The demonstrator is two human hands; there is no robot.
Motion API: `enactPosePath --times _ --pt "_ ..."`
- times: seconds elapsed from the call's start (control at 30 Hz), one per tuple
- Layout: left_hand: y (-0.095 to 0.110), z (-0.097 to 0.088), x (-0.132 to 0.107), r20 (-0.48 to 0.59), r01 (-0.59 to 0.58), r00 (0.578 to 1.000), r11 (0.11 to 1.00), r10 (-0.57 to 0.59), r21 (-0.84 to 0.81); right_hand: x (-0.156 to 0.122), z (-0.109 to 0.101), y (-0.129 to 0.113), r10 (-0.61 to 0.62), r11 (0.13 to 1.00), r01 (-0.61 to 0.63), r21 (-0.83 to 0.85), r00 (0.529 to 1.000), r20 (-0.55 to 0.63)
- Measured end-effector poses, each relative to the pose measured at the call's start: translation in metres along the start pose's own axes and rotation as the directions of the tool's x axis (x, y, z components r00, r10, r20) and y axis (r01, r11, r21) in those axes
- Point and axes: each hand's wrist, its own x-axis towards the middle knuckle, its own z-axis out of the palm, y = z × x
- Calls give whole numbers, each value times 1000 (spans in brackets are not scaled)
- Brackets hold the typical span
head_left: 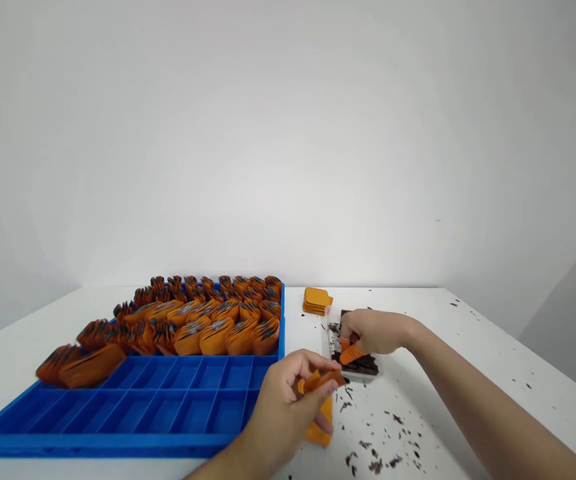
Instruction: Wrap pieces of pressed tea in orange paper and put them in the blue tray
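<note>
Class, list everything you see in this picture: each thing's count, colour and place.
Wall: one visible at back, white, behind the table
Table: one, white, under everything
Tray: at least one, blue, left on table
Filled pouches: many, orange with dark tops, rear rows of tray
Stack: one, orange-yellow, right of tray's far end
Box: one, clear, right of tray
Dark pieces: many, dark brown, in box
Crumbs: many, dark, scattered mostly at right
Held pouch: one, orange, left of box
Finger covers: at least two, orange, on right fingers
Left hand: one, bare, gripping held pouch
Right hand: one, fingers in box
</note>
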Motion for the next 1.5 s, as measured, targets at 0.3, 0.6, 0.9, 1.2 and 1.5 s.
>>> enactPosePath --times 0.3,0.6,0.9,1.2,1.5 --pt "5 1 4 -103 33 994 993 -46 -116 -6 -13 5 -4 999 -2 -36 988 -157" --pt "11 2 4 -71 79 994 990 -88 -118 -55 -45 -38 -175 974 227 27 815 -552" --pt "11 5 4 -75 77 993 988 -88 -135 -58 -31 -79 -281 930 359 80 834 -475" --pt "5 3 4 -96 14 995 1000 -16 -22 -53 -24 -78 -256 967 221 -128 828 -500" --pt "2 0 3 -134 -106 982 975 134 197 -56 -14 -89 -307 945 213 -247 835 -457"
